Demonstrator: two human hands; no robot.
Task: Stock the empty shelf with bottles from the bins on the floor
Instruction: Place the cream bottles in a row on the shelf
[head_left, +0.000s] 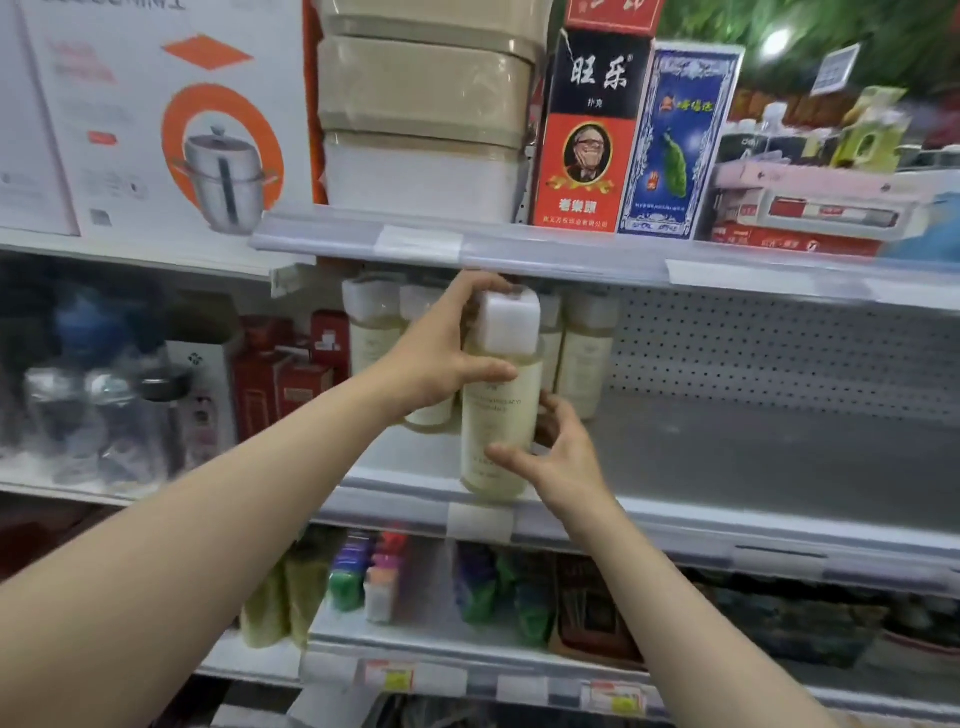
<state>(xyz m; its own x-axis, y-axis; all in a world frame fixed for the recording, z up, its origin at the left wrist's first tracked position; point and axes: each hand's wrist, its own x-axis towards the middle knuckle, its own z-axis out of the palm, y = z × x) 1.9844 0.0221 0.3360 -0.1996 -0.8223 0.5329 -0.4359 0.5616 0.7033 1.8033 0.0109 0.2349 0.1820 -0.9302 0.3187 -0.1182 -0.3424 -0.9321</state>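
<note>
The bottle (498, 415) stands upright on the front lip of the shelf (753, 452), with the left grip (441, 358) curled round its shoulder, the right grip (563, 452) pinching its lower body, and the stocked bottles (584, 358) just behind, so the push likely runs straight back.

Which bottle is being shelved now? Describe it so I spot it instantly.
Find the grey middle shelf with the perforated back. At its front edge is a pale-yellow bottle with a square white cap. Unlike the matching bottles behind, it is gripped by the left hand near the cap and the right hand lower.
</note>
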